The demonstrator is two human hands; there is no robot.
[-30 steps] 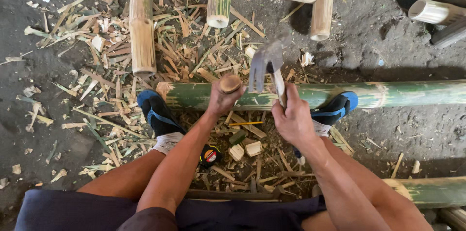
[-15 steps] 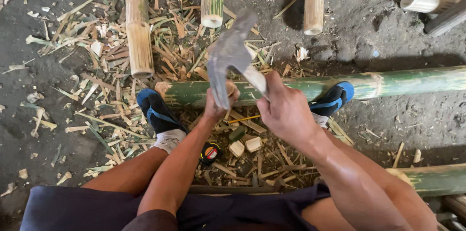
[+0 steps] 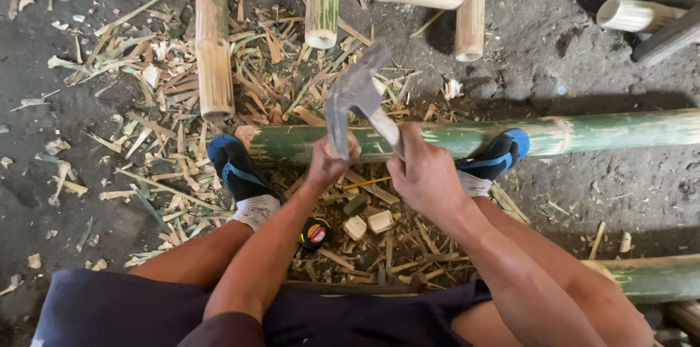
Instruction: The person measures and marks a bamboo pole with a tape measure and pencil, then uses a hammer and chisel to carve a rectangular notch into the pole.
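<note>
Two bare hands work at the middle of the frame over a long green bamboo pole [image 3: 467,137] that lies crosswise on the dark dirt floor [image 3: 598,194]. The right hand [image 3: 426,172] is clamped around the pale wooden handle of a grey metal hatchet [image 3: 355,95], its blade raised above the pole and tilted toward the upper right. The left hand [image 3: 329,161] is closed in a fist against the pole, just beside the right hand; what it grips cannot be told. Both feet in blue and black shoes [image 3: 237,168] rest against the pole, one at either side of the hands. Below the hands lie small pale wood blocks [image 3: 368,223] and a round black and red tape measure [image 3: 315,232]. Bamboo shavings [image 3: 146,128] litter the left of the frame. Several cut yellowish bamboo lengths [image 3: 214,33] lie along the top.
</note>
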